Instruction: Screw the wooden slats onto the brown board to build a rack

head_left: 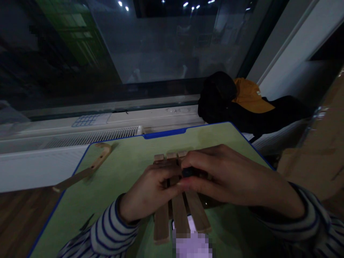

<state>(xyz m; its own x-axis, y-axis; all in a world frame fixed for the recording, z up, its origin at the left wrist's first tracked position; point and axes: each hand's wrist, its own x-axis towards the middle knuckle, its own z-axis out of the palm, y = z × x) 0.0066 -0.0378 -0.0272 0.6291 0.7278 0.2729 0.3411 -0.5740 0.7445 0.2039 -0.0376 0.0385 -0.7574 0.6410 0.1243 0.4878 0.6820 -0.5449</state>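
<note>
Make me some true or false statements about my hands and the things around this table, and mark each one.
1. The right hand grips a small black object. True.
2. The bent wooden piece overhangs the left edge of the table. True.
3. The orange cap lies on the table. False: the orange cap is beyond the table, near the window.
4. The left hand touches the wooden slats. True.
5. The table has red edging. False: it has blue edging.

left hand (147,190) palm down, right hand (221,172) pinching — both close, perhaps touching
</note>
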